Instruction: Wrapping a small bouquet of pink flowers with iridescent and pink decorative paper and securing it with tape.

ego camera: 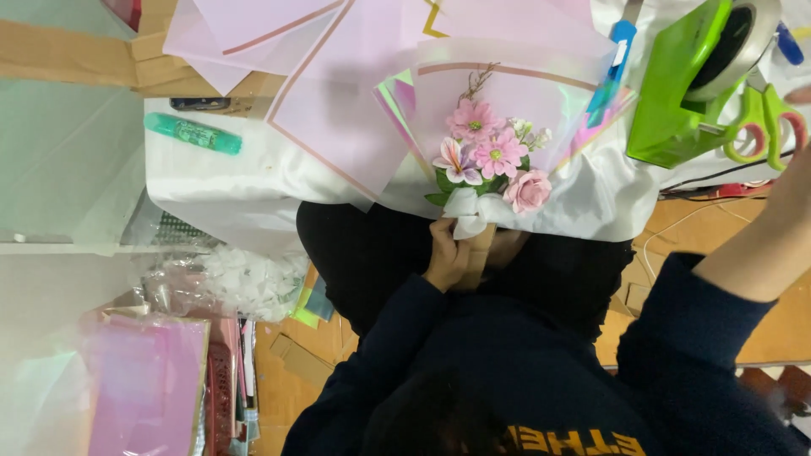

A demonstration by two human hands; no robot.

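My left hand (pixel 448 257) is closed around the stem of a small bouquet (pixel 490 156), just under its white ribbon bow (pixel 466 215). The bouquet holds pink flowers and green leaves, backed by pale pink wrapping paper (pixel 507 93) and white paper (pixel 253 181). It rests over my dark-clothed lap. My right forearm (pixel 781 219) rises along the right edge towards green and pink scissors (pixel 764 122). The frame cuts off that hand; only what looks like a fingertip shows beside the scissor handles.
A lime-green tape dispenser (pixel 684 84) stands at the top right, a blue utility knife (pixel 612 63) beside it. A teal marker (pixel 193 133) lies at the upper left. Loose pink sheets (pixel 338 51) cover the top. Clear bags of white filler (pixel 245 279) and pink packs (pixel 144 380) sit lower left.
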